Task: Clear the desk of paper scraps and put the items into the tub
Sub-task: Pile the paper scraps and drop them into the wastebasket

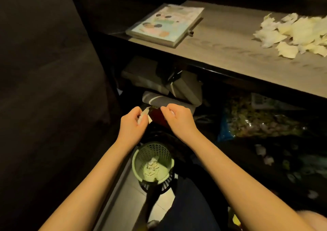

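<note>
A pale green perforated tub (152, 161) stands on the floor below the desk, with several small paper bits in its bottom. My left hand (133, 121) is closed around white paper scraps (144, 116), held above and beyond the tub. My right hand (175, 116) hovers beside it, fingers curled; a sliver of white shows inside them, but I cannot tell if it holds anything. A heap of torn pale yellow and white paper scraps (299, 34) lies at the desk's (221, 45) right end.
A picture book (166, 24) lies on the desk's left part. Under the desk sit grey boxes (145, 75), folded cloth (159, 99), a red object (157, 116) and a patterned bag (261, 121). A dark sofa side (44, 89) fills the left.
</note>
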The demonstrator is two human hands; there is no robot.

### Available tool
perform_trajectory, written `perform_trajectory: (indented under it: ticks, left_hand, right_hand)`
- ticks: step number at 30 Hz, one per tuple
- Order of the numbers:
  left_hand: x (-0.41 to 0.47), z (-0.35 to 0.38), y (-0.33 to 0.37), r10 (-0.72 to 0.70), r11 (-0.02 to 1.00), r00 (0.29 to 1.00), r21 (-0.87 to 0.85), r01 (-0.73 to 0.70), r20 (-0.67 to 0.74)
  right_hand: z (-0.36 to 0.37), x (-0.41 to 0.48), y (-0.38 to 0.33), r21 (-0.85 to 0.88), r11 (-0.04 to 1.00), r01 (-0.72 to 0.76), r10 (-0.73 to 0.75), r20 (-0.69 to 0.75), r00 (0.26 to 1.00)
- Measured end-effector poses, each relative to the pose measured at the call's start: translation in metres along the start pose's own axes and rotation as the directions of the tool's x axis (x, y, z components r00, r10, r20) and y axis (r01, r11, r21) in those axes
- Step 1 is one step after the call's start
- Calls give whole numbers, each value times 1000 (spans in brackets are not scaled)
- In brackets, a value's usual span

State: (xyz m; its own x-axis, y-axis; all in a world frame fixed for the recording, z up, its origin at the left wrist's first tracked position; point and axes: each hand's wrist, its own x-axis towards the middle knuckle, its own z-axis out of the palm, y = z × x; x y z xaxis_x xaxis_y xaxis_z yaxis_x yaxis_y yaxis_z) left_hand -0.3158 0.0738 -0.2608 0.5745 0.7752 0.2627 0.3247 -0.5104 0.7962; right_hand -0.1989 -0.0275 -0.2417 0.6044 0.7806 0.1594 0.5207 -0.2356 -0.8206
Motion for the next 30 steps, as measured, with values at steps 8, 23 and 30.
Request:
perform_trajectory:
  ticks: [8, 23, 30]
  left_hand:
    - [-8, 26, -88, -196, 961, 961, 233, 148, 195]
    - [-6, 121, -177, -455, 707, 712, 703, -77, 534]
    - [-6, 134, -193, -500, 674, 637, 725, -139, 587]
  right_hand:
    - [59, 19, 67, -203, 968, -148, 190, 208, 960]
    - [82, 29, 124, -317, 920, -228, 344, 378, 860]
    - [83, 24, 137, -318, 923, -218, 329, 359, 873]
